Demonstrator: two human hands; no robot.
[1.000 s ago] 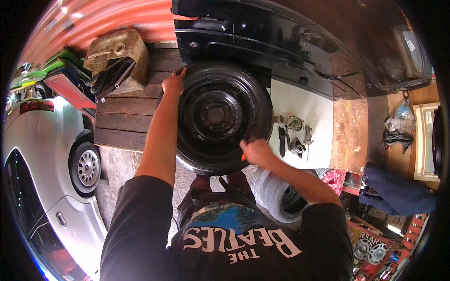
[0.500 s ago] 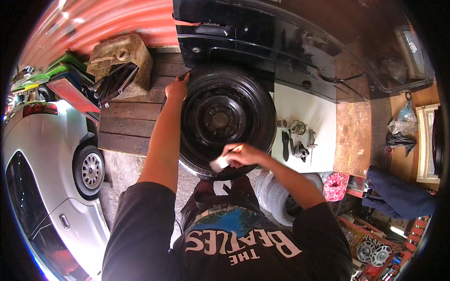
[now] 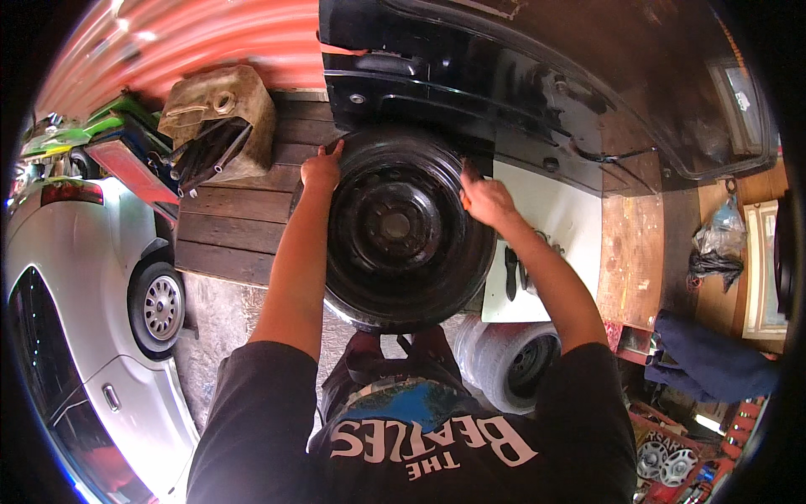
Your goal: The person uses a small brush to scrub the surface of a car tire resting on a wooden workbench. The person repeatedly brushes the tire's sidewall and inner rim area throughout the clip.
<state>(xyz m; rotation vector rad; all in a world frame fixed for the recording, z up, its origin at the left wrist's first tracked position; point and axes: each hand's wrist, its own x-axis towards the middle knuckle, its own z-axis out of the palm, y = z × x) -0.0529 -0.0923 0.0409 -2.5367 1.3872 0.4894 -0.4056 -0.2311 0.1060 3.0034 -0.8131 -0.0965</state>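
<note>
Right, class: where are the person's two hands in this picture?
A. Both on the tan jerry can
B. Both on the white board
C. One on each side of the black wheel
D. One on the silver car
C: the left hand and the right hand sit on opposite edges of the black wheel.

A ribbed red metal wall (image 3: 159, 38) runs across the upper left of the frame, lit warmly. Below it lie dark wooden planks (image 3: 235, 227), with a worn tan canister (image 3: 222, 113) resting on them. At the left edge stands a silver car (image 3: 80, 336) on grey concrete floor (image 3: 210, 336). A white board (image 3: 558, 223) lies right of centre, and a blue cloth (image 3: 705, 361) is heaped at the lower right
</note>
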